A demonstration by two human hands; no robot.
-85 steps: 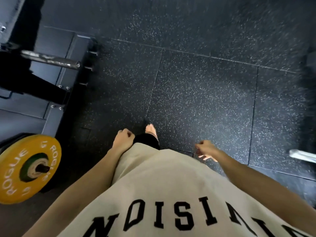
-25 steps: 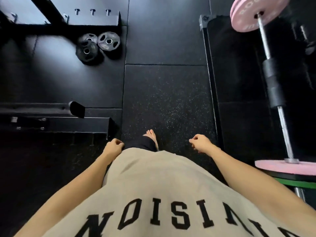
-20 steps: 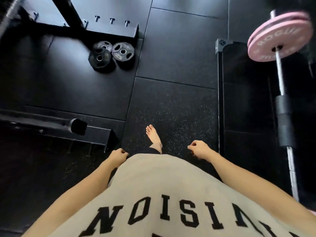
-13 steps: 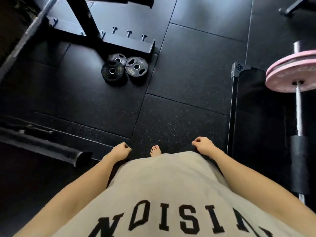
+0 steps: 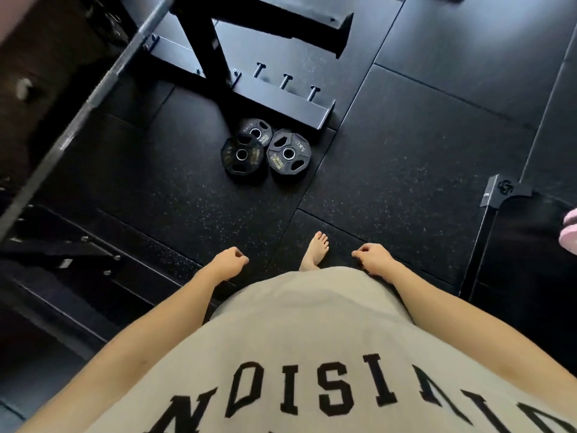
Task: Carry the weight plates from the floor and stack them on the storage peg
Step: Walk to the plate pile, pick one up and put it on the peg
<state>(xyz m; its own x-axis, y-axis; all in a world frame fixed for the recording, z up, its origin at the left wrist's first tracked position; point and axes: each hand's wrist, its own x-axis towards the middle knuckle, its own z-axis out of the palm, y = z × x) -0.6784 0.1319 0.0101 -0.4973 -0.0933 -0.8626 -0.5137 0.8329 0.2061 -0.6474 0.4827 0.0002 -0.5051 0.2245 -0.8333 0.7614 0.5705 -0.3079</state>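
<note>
Covering the room, black rubber floor (image 5: 406, 145)

My one head camera looks steeply down past my chest; floor beyond my left hand (image 5: 229, 264) sits well off.

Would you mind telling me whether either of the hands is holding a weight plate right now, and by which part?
Nothing is held. The left hand and right hand hang loosely curled and empty; the three black weight plates lie on the floor ahead.
</note>
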